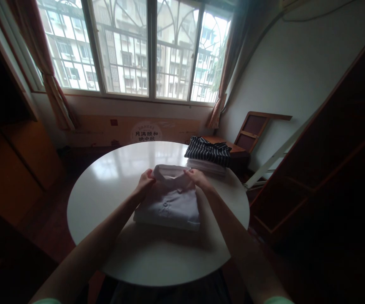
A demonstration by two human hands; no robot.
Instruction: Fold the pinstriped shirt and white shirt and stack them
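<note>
A folded white shirt (169,207) lies in front of me on a round white table (96,207), its collar at the far end and its button front facing up. My left hand (145,182) pinches the left side of the collar. On the collar's right side, my right hand (197,177) is closed with thumb and fingers on the fabric. Just beyond my right hand sits a stack of folded clothes, with a black-and-white striped garment (207,151) on top of a pale folded one (206,166).
Behind the table, a wooden chair (251,131) stands near the right wall. A long cardboard box (106,131) leans below the barred window (125,55). A white folding ladder or frame (272,162) rests at the right, beside dark wooden furniture (312,169). Cabinets (8,164) stand at the left.
</note>
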